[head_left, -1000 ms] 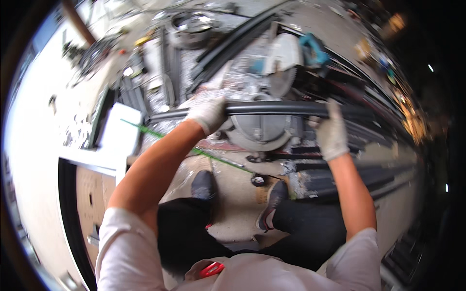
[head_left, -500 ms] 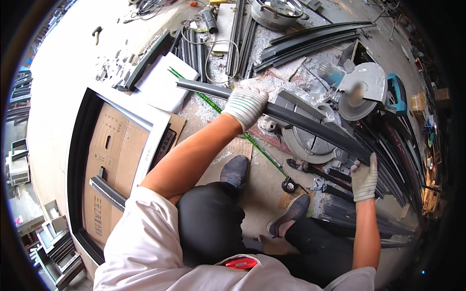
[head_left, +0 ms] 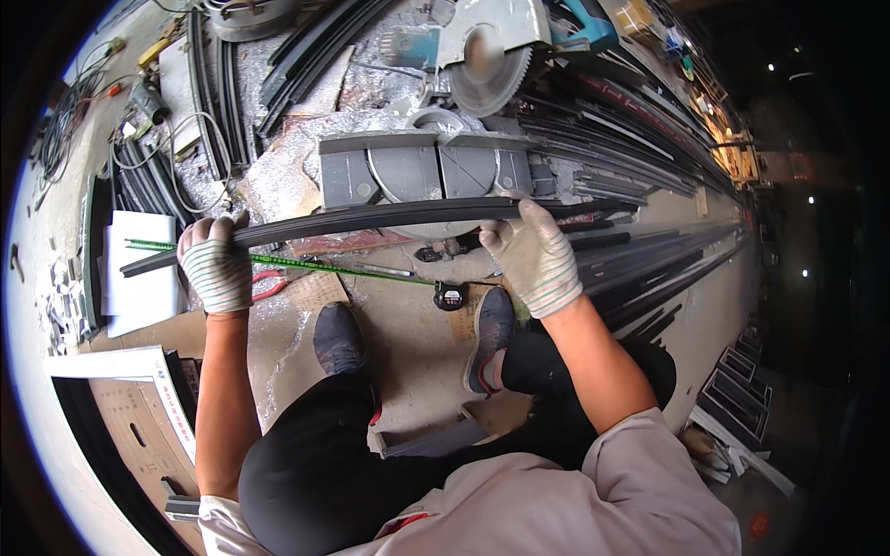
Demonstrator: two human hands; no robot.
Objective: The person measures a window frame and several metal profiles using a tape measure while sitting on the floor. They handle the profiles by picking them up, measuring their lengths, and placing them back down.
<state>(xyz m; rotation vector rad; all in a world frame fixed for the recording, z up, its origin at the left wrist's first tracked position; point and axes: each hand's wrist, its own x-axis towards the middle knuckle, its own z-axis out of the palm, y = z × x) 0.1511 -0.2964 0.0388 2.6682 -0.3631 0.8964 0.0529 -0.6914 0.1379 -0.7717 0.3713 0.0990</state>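
Observation:
A long dark grey profile strip (head_left: 371, 219) runs almost level across the view, above the floor and on the near side of the mitre saw's base (head_left: 408, 171). My left hand (head_left: 215, 267), in a white striped glove, is closed round it near its left end. Further right, my gloved right hand (head_left: 536, 264) grips it between thumb and fingers. Where the strip ends past the right hand is hard to tell against other dark profiles. Below it a tape measure (head_left: 450, 296) rests on the floor, its green blade (head_left: 334, 266) drawn out leftward under my left hand.
The saw's round toothed blade (head_left: 491, 79) is raised behind the base. Stacked dark profiles (head_left: 640, 250) lie to the right. Red-handled pliers (head_left: 269, 285) and white sheets (head_left: 139, 287) lie at the left, with a framed panel (head_left: 120, 366) nearer. My shoes flank the floor below the tape.
The view has swung right. The strip has gone from slanting down rightward to nearly level, before the saw base. My left hand has shifted toward its left end; both hands still hold it.

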